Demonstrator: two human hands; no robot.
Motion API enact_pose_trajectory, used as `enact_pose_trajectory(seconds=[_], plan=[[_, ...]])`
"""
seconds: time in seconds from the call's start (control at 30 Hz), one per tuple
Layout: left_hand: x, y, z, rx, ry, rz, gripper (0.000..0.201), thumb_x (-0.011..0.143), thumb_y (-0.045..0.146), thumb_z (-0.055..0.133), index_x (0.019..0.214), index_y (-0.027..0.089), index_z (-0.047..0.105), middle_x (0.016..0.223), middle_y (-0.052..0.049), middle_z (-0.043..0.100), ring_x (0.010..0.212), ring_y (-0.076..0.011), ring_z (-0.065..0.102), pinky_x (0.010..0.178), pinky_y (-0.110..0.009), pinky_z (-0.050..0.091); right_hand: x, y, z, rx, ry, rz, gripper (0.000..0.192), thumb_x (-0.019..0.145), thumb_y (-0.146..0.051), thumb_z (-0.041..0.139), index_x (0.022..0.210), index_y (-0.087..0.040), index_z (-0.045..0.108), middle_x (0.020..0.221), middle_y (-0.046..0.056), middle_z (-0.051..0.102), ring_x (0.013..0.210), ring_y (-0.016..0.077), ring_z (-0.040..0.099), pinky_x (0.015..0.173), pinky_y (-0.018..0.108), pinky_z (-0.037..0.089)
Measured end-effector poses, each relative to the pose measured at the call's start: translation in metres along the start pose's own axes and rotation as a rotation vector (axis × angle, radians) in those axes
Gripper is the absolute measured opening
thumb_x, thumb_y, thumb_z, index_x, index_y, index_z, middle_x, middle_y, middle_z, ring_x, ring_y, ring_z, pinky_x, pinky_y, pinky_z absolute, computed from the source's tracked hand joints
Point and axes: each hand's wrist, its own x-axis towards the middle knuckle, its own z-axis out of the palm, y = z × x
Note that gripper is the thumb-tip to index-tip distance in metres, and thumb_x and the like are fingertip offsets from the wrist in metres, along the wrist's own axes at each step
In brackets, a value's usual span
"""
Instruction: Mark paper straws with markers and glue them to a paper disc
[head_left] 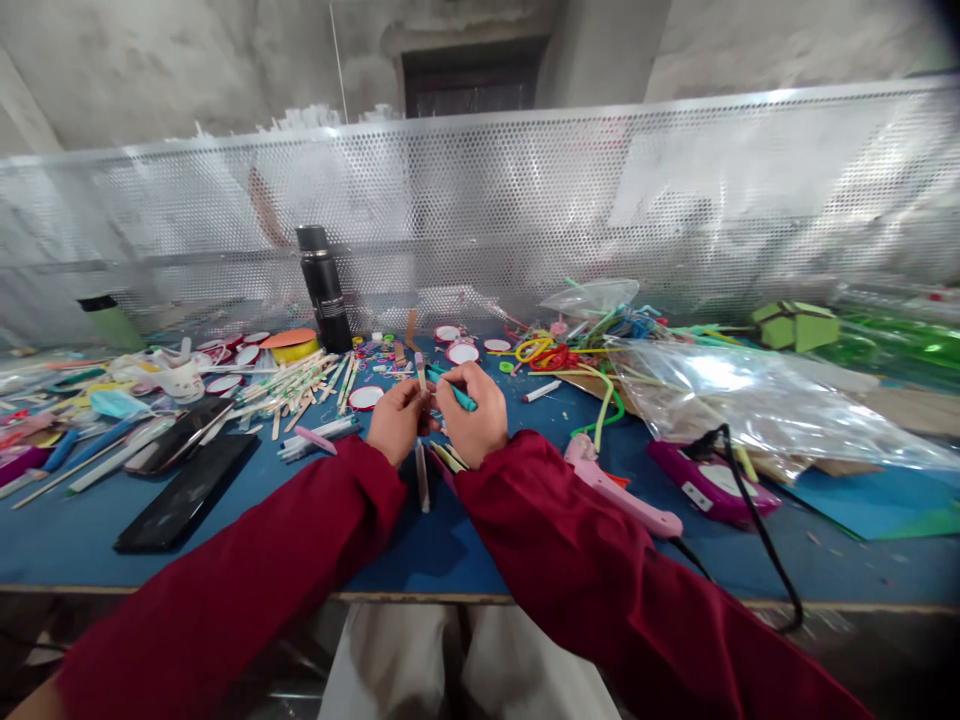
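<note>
Left hand point(395, 418) pinches a wooden craft stick point(421, 378); right hand point(471, 408) grips a teal pen point(453, 388) against it, above the blue desk point(450, 550).

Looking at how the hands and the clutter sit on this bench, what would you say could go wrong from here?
1. The right hand holds a teal pen right against the left hand, which pinches a thin stick; a slip might mark or jab fingers.
2. The pink glue gun lies beside the right sleeve, its black cord trailing over the table edge; a snag could drag it off.
</note>
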Motion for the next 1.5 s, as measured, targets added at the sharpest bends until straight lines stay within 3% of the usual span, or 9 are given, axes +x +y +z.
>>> enact_pose_trajectory(seconds=[0.47,0.9,1.23,1.5], plan=[[0.0022,0.0007,-0.0019,-0.038,0.008,0.045,0.031,0.072,0.042,0.075,0.081,0.017,0.058,0.058,0.007,0.053,0.041,-0.0073,0.05,0.04,-0.02,0.038,-0.0018,-0.0067,-0.001,0.001,-0.013,-0.1,0.006,0.085,-0.026,0.056,0.079,-0.024,0.056,0.077,0.0,0.064,0.078,0.0178,0.059,0.074,0.032,0.043],[0.0023,0.0002,-0.0012,-0.009,0.021,0.015,0.024,0.077,0.038,0.071,0.088,0.018,0.065,0.055,0.007,0.051,0.04,-0.007,0.045,0.041,-0.02,0.037,-0.0008,-0.0062,-0.0019,-0.034,-0.043,-0.094,0.008,0.086,-0.028,0.056,0.08,-0.024,0.058,0.079,0.0,0.065,0.083,0.0191,0.059,0.077,0.033,0.042],[0.0062,-0.0072,-0.0044,-0.016,0.019,0.037,0.024,0.075,0.035,0.07,0.071,0.02,0.051,0.052,0.008,0.047,0.041,-0.007,0.044,0.04,-0.019,0.035,-0.003,-0.0056,-0.0008,-0.055,-0.089,-0.099,0.01,0.084,-0.027,0.055,0.074,-0.024,0.054,0.073,-0.001,0.06,0.078,0.0186,0.056,0.075,0.032,0.041],[0.005,-0.0022,-0.0027,-0.073,0.053,-0.013,0.027,0.072,0.037,0.073,0.077,0.019,0.053,0.054,0.008,0.049,0.04,-0.0068,0.046,0.041,-0.019,0.037,-0.0033,-0.0052,-0.001,-0.012,-0.085,-0.079,0.008,0.084,-0.028,0.055,0.077,-0.025,0.056,0.077,-0.001,0.063,0.082,0.0189,0.059,0.078,0.032,0.045]])
